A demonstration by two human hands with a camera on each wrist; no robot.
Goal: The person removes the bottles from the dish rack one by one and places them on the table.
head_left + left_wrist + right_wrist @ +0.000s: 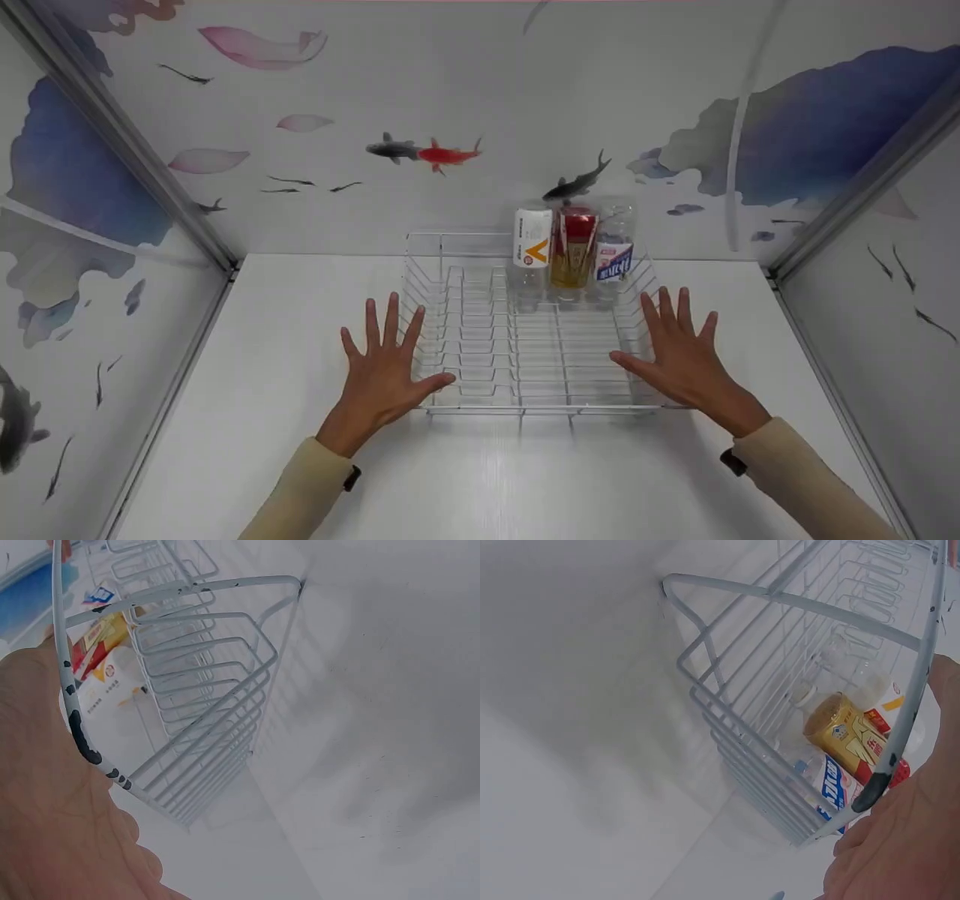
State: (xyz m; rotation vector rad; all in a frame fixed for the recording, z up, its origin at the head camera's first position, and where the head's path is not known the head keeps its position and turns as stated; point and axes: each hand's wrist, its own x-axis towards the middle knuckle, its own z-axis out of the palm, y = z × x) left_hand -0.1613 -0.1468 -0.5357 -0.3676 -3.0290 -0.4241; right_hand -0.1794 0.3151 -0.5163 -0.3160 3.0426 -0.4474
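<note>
A white wire dish rack (540, 409) stands on the table, its coating chipped at the rim (82, 742). My left hand (382, 379) is at the rack's left side, fingers straight and spread, thumb reaching over the front left corner. At the opposite side my right hand (682, 360) spreads its fingers the same way, with its thumb over the wires. Neither hand holds anything. Three containers are at the rack's back right: a clear bottle with a white label (532, 238), a red and gold container (574, 247) and a clear bottle with a blue and pink label (615, 261).
Wire dividers (476, 330) form rows in the rack's left half. White tabletop (480, 480) extends in front of the rack. Behind rises a wall painted with fish (450, 155), and side panels (900, 300) stand at both sides.
</note>
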